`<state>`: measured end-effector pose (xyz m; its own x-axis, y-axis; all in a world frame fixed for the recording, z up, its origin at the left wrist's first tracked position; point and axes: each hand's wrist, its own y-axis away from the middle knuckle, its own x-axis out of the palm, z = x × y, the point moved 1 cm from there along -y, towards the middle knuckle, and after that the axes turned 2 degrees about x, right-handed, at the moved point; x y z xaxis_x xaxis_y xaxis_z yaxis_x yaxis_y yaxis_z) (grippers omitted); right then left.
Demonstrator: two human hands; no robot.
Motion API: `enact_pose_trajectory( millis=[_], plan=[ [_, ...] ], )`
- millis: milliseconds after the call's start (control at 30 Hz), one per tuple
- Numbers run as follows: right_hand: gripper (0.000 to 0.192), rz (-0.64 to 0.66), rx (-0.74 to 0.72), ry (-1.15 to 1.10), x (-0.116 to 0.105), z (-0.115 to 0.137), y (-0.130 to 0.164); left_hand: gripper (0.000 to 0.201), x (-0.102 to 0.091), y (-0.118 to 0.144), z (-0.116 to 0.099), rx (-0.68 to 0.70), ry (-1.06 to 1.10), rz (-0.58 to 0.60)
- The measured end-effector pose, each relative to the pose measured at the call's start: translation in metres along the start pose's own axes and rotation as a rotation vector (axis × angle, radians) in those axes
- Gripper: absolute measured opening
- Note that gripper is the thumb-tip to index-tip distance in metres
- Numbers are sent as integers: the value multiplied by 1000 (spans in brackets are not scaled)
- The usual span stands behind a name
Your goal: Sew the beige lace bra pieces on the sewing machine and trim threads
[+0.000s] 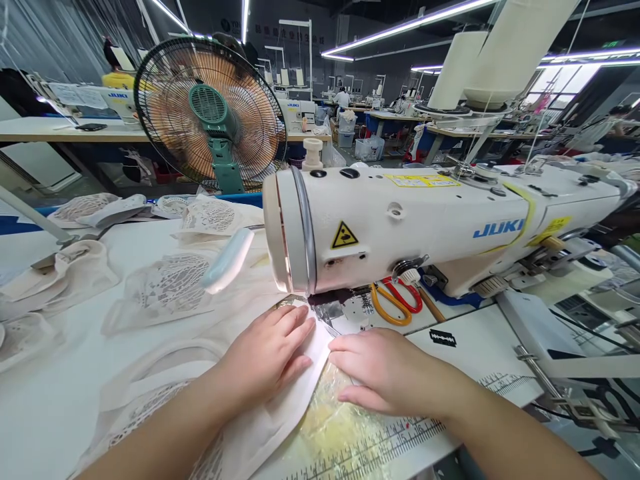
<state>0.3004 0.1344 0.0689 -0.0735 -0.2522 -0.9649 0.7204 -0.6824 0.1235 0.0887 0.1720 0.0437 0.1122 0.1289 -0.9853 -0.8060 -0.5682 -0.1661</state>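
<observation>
While both palms press flat near the needle, we list what we see and what worries us.

Left hand: our left hand (267, 357) lies open, fingers spread and flat on the white fabric piece (280, 407), gripping nothing, only pinning it down.

Right hand: our right hand (383, 373) lies flat too, fingers together and extended, their tips touching the fabric's right edge just beside the left fingertips.

Fabric position: the white fabric piece rests on the white sewing table (480, 347), its leading edge under the head of the white JUKI sewing machine (400, 227), at the presser foot.

Needle risk: we judge that the 2 sets of fingertips sit close to the needle area, so a sudden feed could carry them under it.

Seam risk: uneven pressure between the 2 hands could skew the edge and bend the stitch line.

Clutter risk: the orange and red handled scissors (395, 301) and the small black razor blade (443, 338) lie near the right hand; a sideways sweep could catch them.

Stack: white lace-patterned pieces (160, 287) lie well apart on the left.
</observation>
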Motion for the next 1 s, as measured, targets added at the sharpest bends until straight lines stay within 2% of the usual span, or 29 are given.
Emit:
enact_pose_trajectory(
  millis=[333,433,567,667,733,867,1000],
  plan=[
    [27,20,35,9,-1,-1,-2,44,-1,-4,5,-18,-33,67],
    [27,8,26,26,-1,-1,-2,41,-4,-6,5,-12,-31,39],
    [28,15,21,33,-2,-1,-2,28,-15,-3,-12,30,44,-18],
    [28,7,15,27,-1,-1,-1,33,-15,3,-30,105,82,9],
    [28,-4,14,33,0,-1,-1,35,-10,8,-35,165,31,-17],
    [31,-28,6,45,5,-2,-1,38,0,11,-25,197,-56,-58],
    [32,-47,-8,58,8,-2,-3,41,-1,7,-10,239,-74,-53]
  ],
)
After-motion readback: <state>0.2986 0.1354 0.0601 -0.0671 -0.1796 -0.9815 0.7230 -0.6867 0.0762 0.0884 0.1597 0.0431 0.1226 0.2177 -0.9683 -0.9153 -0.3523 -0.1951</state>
